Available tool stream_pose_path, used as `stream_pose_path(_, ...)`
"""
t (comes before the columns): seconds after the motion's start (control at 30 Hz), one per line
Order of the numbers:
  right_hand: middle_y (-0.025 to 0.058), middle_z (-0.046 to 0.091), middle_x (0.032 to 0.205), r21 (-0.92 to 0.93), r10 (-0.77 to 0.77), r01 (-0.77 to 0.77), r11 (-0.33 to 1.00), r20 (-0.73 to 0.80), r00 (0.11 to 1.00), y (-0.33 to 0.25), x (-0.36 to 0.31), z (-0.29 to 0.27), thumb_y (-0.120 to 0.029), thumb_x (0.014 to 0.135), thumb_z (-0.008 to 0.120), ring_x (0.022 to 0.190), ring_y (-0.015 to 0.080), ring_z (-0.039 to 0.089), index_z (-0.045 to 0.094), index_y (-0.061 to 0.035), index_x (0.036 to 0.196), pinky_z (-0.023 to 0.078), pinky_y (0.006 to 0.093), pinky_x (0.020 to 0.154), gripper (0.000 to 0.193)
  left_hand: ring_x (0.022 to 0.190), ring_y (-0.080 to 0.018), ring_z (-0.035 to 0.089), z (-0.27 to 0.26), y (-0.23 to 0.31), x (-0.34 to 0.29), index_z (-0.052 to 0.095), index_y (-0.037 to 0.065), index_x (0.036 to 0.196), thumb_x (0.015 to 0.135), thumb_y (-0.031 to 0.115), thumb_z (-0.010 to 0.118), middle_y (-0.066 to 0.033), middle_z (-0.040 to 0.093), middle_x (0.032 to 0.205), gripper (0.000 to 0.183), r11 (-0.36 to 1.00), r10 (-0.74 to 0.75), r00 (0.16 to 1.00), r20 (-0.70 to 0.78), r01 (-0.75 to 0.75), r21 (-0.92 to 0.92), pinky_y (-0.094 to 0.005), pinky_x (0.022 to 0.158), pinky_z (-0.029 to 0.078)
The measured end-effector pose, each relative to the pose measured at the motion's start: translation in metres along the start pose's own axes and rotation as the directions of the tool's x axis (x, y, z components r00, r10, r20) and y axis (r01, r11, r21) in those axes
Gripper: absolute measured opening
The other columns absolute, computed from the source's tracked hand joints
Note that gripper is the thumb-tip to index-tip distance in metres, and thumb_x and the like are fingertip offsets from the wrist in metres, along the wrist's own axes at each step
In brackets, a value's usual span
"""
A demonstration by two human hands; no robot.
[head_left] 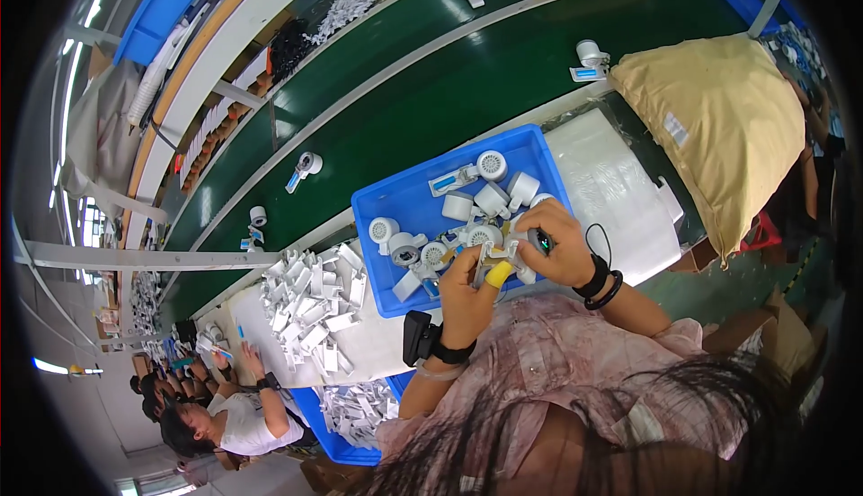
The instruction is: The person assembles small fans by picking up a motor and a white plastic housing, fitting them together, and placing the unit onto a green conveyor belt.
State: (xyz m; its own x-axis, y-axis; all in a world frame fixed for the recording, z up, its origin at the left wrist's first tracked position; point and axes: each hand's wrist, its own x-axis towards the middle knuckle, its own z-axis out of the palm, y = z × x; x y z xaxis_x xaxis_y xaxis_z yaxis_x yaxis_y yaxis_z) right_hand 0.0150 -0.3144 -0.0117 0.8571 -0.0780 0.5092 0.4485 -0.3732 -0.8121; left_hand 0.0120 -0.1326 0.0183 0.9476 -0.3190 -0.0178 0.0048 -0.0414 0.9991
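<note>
Both my hands work over a blue bin (370, 213) of white handheld-fan units with round grilles, such as this fan (492, 165). My left hand (467, 305) is closed, pinching a white plastic part (486, 252) between thumb and fingers. A yellow cover (498, 273) wraps one of its digits. Close beside it, my right hand (562, 249) is curled around a round, dark-faced piece (540, 241) showing a small green light. Its fingertips come near the same white part. How the two pieces are joined is hidden by my fingers.
White plastic handles (315, 307) lie heaped left of the bin, with another blue bin (334, 449) of parts below. A green conveyor (387, 119) carries several fan units beyond. A large tan sack (719, 128) stands at right. Another person (243, 420) works at left.
</note>
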Motion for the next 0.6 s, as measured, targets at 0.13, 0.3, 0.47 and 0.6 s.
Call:
stream_pose_path(0.13, 0.0081, 0.065, 0.084, -0.088, -0.05, 0.046, 0.995, -0.042, 0.998, -0.003, 0.003, -0.004, -0.005, 0.067, 0.074, 0.077, 0.0264, 0.061, 0.063, -0.0055, 0.083, 0.049, 0.0329, 0.07, 0.02, 0.091, -0.0108, 0.058, -0.003, -0.006, 0.001, 0.06, 0.001, 0.105, 0.084, 0.004, 0.069, -0.0031, 0.062, 0.099, 0.023, 0.994, -0.1, 0.995, -0.027, 0.099, -0.04, -0.0253, 0.082, 0.045)
stream_pose_path(0.3, 0.0073, 0.065, 0.084, -0.121, -0.08, 0.076, 0.99, -0.035, 0.996, -0.004, 0.004, -0.005, -0.007, 0.066, 0.076, 0.078, 0.0255, 0.062, 0.063, -0.0057, 0.083, 0.05, 0.0324, 0.068, 0.021, 0.093, -0.0112, 0.058, -0.005, -0.011, 0.0, 0.06, 0.001, 0.104, 0.083, 0.002, 0.069, -0.0038, 0.063, 0.101, 0.024, 0.998, -0.038, 0.999, -0.013, 0.037, -0.059, -0.0255, 0.084, 0.045)
stream_pose_path(0.47, 0.0072, 0.065, 0.084, -0.126, -0.075, 0.07, 0.99, -0.033, 0.997, -0.003, 0.003, -0.005, -0.007, 0.066, 0.076, 0.078, 0.0256, 0.062, 0.063, -0.006, 0.081, 0.05, 0.0323, 0.069, 0.02, 0.098, -0.012, 0.058, -0.006, -0.008, 0.0, 0.059, 0.001, 0.106, 0.083, 0.001, 0.068, -0.0046, 0.062, 0.105, 0.024, 0.996, -0.066, 0.997, 0.048, 0.069, -0.064, -0.0264, 0.087, 0.044)
stream_pose_path(0.6, 0.0073, 0.065, 0.084, -0.128, -0.086, 0.083, 0.988, -0.019, 0.996, -0.001, 0.002, -0.005, -0.008, 0.065, 0.077, 0.078, 0.0258, 0.062, 0.063, -0.006, 0.081, 0.05, 0.033, 0.069, 0.021, 0.098, -0.0123, 0.058, -0.005, -0.005, 0.0, 0.058, 0.002, 0.106, 0.083, 0.001, 0.068, -0.0043, 0.062, 0.105, 0.024, 0.993, -0.084, 0.994, 0.077, 0.09, -0.083, -0.0265, 0.087, 0.044)
